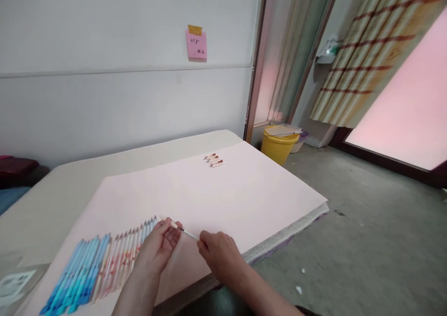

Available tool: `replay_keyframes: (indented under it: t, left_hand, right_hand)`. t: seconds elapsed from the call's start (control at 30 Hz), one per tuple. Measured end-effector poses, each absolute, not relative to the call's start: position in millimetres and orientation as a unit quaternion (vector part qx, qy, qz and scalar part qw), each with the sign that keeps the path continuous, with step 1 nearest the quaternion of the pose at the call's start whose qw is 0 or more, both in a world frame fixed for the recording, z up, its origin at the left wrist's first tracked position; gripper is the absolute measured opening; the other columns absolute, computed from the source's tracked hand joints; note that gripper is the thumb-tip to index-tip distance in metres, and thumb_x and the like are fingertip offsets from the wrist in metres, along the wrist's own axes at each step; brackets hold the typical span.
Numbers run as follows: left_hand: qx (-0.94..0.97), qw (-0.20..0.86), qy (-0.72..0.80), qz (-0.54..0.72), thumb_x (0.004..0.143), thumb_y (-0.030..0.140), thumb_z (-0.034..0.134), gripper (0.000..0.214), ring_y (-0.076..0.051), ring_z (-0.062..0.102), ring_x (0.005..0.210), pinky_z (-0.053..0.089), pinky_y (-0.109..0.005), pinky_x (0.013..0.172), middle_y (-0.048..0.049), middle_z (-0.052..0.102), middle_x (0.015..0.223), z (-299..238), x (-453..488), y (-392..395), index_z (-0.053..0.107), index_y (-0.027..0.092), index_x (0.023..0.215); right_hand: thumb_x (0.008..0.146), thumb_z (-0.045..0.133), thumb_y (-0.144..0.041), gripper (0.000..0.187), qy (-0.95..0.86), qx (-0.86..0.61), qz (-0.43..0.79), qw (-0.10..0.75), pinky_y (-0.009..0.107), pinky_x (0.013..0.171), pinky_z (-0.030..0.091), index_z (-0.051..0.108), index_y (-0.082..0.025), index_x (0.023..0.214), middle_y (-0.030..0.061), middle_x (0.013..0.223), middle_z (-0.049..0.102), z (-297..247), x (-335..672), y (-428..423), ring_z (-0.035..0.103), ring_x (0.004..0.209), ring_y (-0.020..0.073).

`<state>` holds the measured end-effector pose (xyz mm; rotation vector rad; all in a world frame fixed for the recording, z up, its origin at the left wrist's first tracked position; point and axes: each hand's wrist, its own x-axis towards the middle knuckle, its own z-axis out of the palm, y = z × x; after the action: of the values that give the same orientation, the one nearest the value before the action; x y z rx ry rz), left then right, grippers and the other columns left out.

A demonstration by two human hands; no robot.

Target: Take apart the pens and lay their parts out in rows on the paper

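Observation:
My left hand (159, 247) grips a pale pen barrel (170, 222) near its tip, fingers curled round it. My right hand (218, 252) pinches the thin white refill (190, 234) that sticks out of the barrel's end. Both hands hover over a large pink sheet (223, 190) near the table's front edge. A row of several pens (101, 264), blue ones at the left and pink-white ones to the right, lies on the sheet just left of my left hand.
Several small pen parts (214, 160) lie at the sheet's far side. A yellow bucket (278, 144) stands on the floor beyond the table's right corner. A pink note (196, 44) hangs on the wall. A printed paper (16, 282) lies at the table's left edge.

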<state>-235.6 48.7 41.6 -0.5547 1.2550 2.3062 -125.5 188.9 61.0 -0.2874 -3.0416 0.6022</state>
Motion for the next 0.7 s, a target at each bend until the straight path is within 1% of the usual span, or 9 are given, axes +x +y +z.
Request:
replay_keyframes:
  t: [0.13, 0.27, 0.4, 0.47, 0.53, 0.6, 0.7]
  left_hand:
    - [-0.235, 0.216, 0.439, 0.84, 0.079, 0.008, 0.055, 0.009, -0.015, 0.065, 0.063, 0.054, -0.022, 0.052, -0.0043, 0.06, 0.067, 42.6, -240.3, 45.0, 0.051, 0.014, 0.073]
    - [-0.264, 0.221, 0.439, 0.83, 0.079, 0.01, 0.056, 0.007, -0.014, 0.064, 0.062, 0.054, -0.022, 0.05, -0.0065, 0.061, 0.071, 44.5, -240.4, 45.3, 0.052, 0.013, 0.074]
    - [-0.271, 0.243, 0.45, 0.815, 0.078, 0.013, 0.058, 0.005, -0.013, 0.063, 0.061, 0.054, -0.023, 0.051, -0.0089, 0.064, 0.078, 45.6, -238.8, 46.8, 0.054, 0.011, 0.077]
    - [-0.264, 0.258, 0.444, 0.817, 0.077, 0.012, 0.059, 0.005, -0.012, 0.063, 0.061, 0.053, -0.022, 0.051, -0.0081, 0.064, 0.08, 46.3, -238.4, 46.7, 0.054, 0.01, 0.079]
    - [-0.254, 0.274, 0.434, 0.82, 0.077, 0.012, 0.059, 0.006, -0.01, 0.061, 0.056, 0.051, -0.021, 0.047, -0.0068, 0.064, 0.078, 46.9, -238.3, 46.3, 0.055, 0.01, 0.081]
    - [-0.239, 0.295, 0.417, 0.826, 0.077, 0.012, 0.058, 0.007, -0.009, 0.058, 0.053, 0.049, -0.02, 0.044, -0.0059, 0.063, 0.076, 47.4, -237.8, 46.2, 0.055, 0.01, 0.083]
    - [-0.221, 0.322, 0.379, 0.839, 0.079, 0.011, 0.056, 0.006, -0.011, 0.059, 0.056, 0.05, -0.021, 0.047, -0.0064, 0.063, 0.076, 48.1, -235.4, 48.2, 0.055, 0.011, 0.084]
  right_hand:
    - [0.087, 0.042, -0.029, 0.024, -0.973, -0.097, 0.21, 0.008, 0.027, 0.051, 0.022, 0.063, -0.022, 0.078, 0.0043, 0.071, 0.068, 62.7, -125.6, 191.9, 0.062, 0.066, 0.0178]
    - [0.087, 0.042, -0.029, 0.025, -0.966, -0.091, 0.242, 0.02, 0.027, 0.051, 0.021, 0.062, -0.021, 0.074, 0.0032, 0.068, 0.066, 61.0, -126.4, 193.2, 0.058, 0.062, 0.015]
    - [0.086, 0.042, -0.028, 0.026, -0.951, -0.096, 0.29, 0.035, 0.025, 0.05, 0.02, 0.061, -0.02, 0.07, 0.0012, 0.061, 0.062, 61.8, -126.1, 191.9, 0.048, 0.053, 0.0114]
    - [0.085, 0.042, -0.027, 0.026, -0.943, -0.098, 0.316, 0.038, 0.024, 0.049, 0.02, 0.059, -0.02, 0.068, -0.0002, 0.057, 0.058, 63.0, -125.8, 191.2, 0.042, 0.049, 0.01]
    - [0.084, 0.042, -0.026, 0.025, -0.937, -0.101, 0.331, 0.04, 0.023, 0.048, 0.02, 0.058, -0.02, 0.066, -0.0014, 0.055, 0.055, 63.9, -125.8, 190.7, 0.038, 0.048, 0.0092]
    - [0.084, 0.042, -0.026, 0.025, -0.934, -0.103, 0.338, 0.043, 0.023, 0.048, 0.02, 0.057, -0.019, 0.065, -0.0022, 0.053, 0.052, 64.2, -126.2, 190.7, 0.035, 0.047, 0.0089]
    - [0.085, 0.04, -0.026, 0.026, -0.93, -0.102, 0.35, 0.045, 0.022, 0.048, 0.02, 0.056, -0.019, 0.066, -0.003, 0.051, 0.048, 64.2, -126.9, 191.7, 0.034, 0.047, 0.0088]
